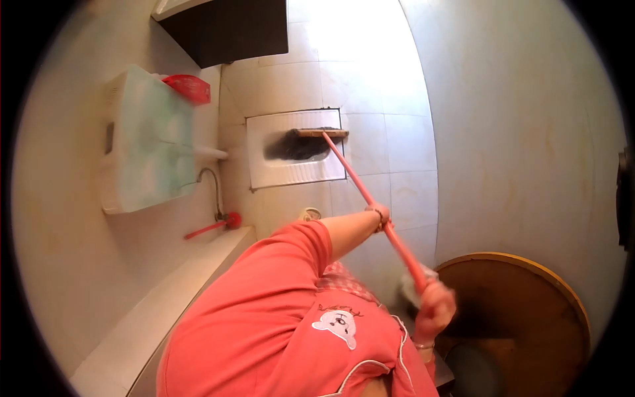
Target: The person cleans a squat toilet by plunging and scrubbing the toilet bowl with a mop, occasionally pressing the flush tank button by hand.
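A long pink-handled broom [360, 185] slants across the floor, its wooden head and dark bristles lying over the basin of a white squat toilet [264, 175]. My left hand [379, 217] is wrapped round the middle of the handle, a bracelet at its wrist. Closer to my body, my right hand [434, 309] grips the upper end of the same handle and looks slightly blurred. The bristles hide part of the toilet's bowl, so I cannot tell how firmly they touch it.
On the left wall hangs a pale cistern [149, 145] with a red scoop-like item [188, 88] beside it. A red-handled tool [215, 226] lies near a hose below. A dark cabinet [228, 30] juts out above, and a round brown tabletop [529, 298] stands at lower right.
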Available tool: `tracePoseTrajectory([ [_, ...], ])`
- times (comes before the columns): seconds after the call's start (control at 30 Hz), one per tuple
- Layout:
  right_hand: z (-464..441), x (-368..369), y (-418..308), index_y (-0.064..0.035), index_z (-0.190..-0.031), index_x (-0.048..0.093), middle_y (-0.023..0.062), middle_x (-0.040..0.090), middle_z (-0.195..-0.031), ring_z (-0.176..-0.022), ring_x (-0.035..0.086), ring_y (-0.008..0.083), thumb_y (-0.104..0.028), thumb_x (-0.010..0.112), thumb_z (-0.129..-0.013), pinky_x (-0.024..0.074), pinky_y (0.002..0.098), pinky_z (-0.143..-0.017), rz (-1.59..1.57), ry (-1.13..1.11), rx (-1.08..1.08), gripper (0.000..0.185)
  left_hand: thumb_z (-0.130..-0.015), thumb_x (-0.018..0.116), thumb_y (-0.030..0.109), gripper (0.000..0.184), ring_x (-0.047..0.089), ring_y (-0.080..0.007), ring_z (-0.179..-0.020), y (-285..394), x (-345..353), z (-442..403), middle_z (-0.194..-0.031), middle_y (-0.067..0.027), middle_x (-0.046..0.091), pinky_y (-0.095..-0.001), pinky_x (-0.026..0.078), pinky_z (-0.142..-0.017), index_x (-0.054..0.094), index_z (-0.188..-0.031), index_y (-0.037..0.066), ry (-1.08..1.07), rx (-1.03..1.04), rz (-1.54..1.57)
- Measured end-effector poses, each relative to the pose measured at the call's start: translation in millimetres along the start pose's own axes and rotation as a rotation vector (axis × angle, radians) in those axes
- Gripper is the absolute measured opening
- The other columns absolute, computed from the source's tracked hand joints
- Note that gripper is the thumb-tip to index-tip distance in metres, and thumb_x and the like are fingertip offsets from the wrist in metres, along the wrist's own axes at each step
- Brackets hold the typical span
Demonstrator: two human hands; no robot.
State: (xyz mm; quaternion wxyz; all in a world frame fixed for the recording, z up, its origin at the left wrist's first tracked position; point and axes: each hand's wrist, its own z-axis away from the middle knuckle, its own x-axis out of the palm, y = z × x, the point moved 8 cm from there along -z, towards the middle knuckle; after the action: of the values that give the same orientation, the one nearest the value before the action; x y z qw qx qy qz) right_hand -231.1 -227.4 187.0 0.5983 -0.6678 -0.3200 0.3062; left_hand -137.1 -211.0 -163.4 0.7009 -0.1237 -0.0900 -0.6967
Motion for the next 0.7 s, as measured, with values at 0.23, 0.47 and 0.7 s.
tracePoseTrajectory([
  [0.23,59,-21,-2,-0.0012,-0.060,0.047,0.0076,0.047,-0.051,-0.051,0.044,0.0163,-0.002,0.040,-0.066,0.0384,0.0359,-0.078,-0.097,0.040,0.173,0.009,-0.086,0.038,0.007,0.028,0.056,-0.0211,-0.055,-60,-41,24,-0.071,-0.0114,0.052,-0.0393,0.057,-0.050,0.034,-0.113,0.002,0.019,-0.043,-0.090],
  [0.47,35,-20,-38,-0.0013,-0.060,0.046,0.0049,0.039,-0.045,-0.048,0.041,0.0164,-0.002,0.038,-0.065,0.0381,0.0356,-0.074,-0.162,0.019,0.237,0.009,-0.085,0.046,0.003,0.032,0.059,-0.0241,-0.073,-69,-52,73,-0.084,-0.0140,0.052,-0.0459,0.057,-0.064,0.032,-0.113,0.001,-0.151,0.004,0.055],
  [0.7,19,3,-40,0.0005,-0.056,0.047,0.0063,0.043,-0.045,-0.046,0.042,0.0178,0.001,0.038,-0.062,0.0394,0.0369,-0.072,-0.295,-0.187,0.262,0.011,-0.088,0.047,0.007,0.024,0.056,-0.0278,-0.077,-53,-105,132,-0.087,-0.0154,0.050,-0.0436,0.056,-0.069,0.034,-0.106,-0.004,-0.035,0.154,0.260],
])
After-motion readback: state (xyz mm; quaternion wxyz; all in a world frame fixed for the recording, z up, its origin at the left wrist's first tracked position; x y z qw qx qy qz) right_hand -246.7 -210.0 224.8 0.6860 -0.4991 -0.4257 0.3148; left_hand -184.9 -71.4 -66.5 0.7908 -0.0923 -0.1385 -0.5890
